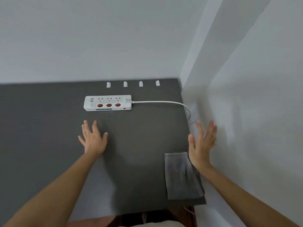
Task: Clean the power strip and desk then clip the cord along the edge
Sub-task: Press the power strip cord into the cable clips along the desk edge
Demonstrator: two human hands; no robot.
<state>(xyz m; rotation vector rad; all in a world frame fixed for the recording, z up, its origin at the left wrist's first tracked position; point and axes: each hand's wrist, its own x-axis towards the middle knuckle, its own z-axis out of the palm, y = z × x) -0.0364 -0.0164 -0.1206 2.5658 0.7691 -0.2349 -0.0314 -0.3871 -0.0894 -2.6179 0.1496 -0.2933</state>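
The job looks like it is right at the start. Nothing is being held, and the wiping does not look begun.

On the left, the left hand [92,139] lies flat on the dark bench [41,128], fingers spread wide, its grip empty. The power strip [107,102] sits just past its fingertips, near but not touching. It is white with three red switches, and it lies flat toward the back of the bench.

Behind the strip, four small white clips [108,84] stand in a row along the back edge, by the wall. The white cord [164,102] runs from the strip's right end, over the bench, and curves down by the right wall. It is not in any clip yet.

The gray cloth [182,176] lies folded at the front right corner of the bench.

On the right, the right hand [202,144] is raised and open, palm turned inward, grip wide with nothing in it. The cloth lies just below its wrist.

I think the next move is for the right hand to drop down, pick up the cloth, and carry it over to the strip to wipe it.
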